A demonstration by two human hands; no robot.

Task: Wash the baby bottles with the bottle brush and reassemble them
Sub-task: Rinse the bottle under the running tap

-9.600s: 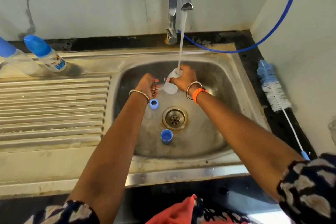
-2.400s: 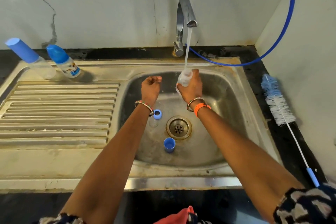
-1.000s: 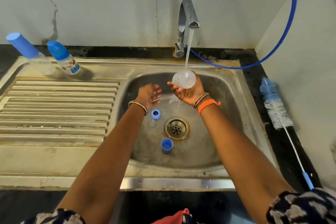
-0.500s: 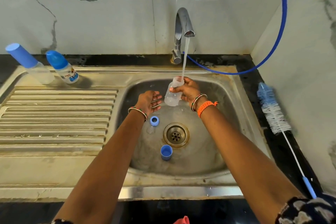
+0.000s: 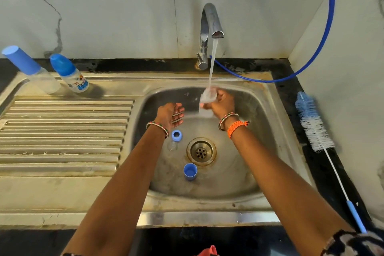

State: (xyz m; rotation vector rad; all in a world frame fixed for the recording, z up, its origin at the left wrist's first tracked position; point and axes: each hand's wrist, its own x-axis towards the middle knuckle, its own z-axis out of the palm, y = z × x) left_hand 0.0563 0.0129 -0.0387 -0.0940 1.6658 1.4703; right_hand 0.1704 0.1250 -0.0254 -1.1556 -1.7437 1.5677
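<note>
My right hand (image 5: 221, 103) forms the working grip: its fingers are curled round a clear baby bottle body (image 5: 206, 101), grasping it above the basin of the steel sink (image 5: 276, 131). The bottle's mouth points up into the stream of water (image 5: 212, 62) that falls from the chrome tap (image 5: 208, 27); motion blur hides how far it tilts. My left hand (image 5: 171, 115) hangs beside it, apart from the bottle, palm turned inward, fingers straight and released, grasping nothing. Both wrists carry beaded bangles (image 5: 158, 128); the right one also carries an orange woven band (image 5: 235, 128).

On the sink floor, just below my left wrist, lies a blue screw ring (image 5: 177, 135), with a clear teat (image 5: 172, 146) just beside it. The drain (image 5: 201, 151) sits in the middle, and a blue cap (image 5: 190, 172) stands open end up, near its lower left edge.

On the ribbed drainboard (image 5: 62, 131), at its far left corner, stand two capped baby bottles: one plain clear (image 5: 31, 68), one with a printed label (image 5: 69, 74), close together.

On the dark tabletop (image 5: 291, 93) to the right of the sink lies the bottle brush (image 5: 318, 131), bristles far, blue handle near. A blue hose (image 5: 311, 58) runs from the tap base up the marble wall (image 5: 124, 16).
</note>
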